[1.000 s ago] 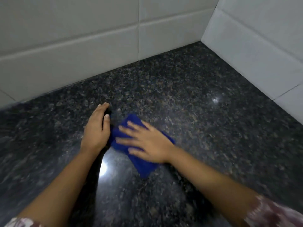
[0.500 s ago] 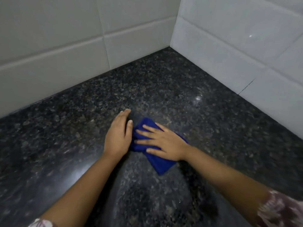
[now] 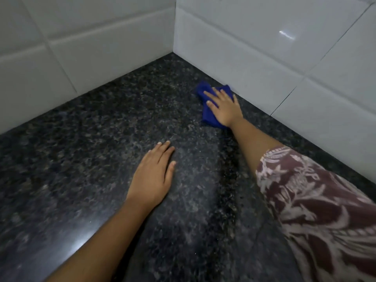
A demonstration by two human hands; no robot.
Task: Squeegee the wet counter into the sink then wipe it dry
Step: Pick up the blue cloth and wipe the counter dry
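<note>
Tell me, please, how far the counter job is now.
Squeegeeing seems finished, since drying is in hand: the right hand presses the blue cloth on the counter beside the tiled wall, while the left hand rests flat. Left to wipe, probably: the hazy streak between the hands.

Pale, apparently glossy wall tiles [image 3: 244,37] meet at the far corner.

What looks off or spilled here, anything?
Nothing stands out. The right hand presses the blue cloth flat on the counter by the right wall; left hand rests flat. No puddle or damage visible.
</note>
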